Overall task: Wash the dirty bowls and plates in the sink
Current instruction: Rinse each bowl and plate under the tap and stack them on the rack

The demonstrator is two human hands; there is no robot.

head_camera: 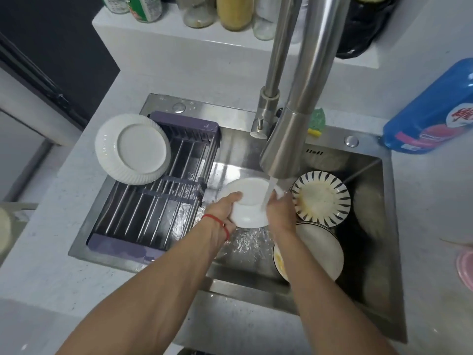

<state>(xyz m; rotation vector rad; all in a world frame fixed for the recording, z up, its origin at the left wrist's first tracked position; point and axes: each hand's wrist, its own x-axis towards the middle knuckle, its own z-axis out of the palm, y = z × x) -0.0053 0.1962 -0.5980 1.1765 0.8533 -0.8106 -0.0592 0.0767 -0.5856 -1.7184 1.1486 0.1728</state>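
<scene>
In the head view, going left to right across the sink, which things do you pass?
White ribbed plate on the drying rack → left hand → white bowl under the faucet → right hand → striped bowl → blue detergent bottle.

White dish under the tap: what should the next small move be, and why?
Probably turn the white dish a little under the stream: both the left hand and right hand grip it, and water hits only its right side.

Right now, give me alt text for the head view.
Both hands, left hand and right hand, hold a white dish under the running faucet. Dirty dishes wait at right; a clean plate rests on the rack.
</scene>
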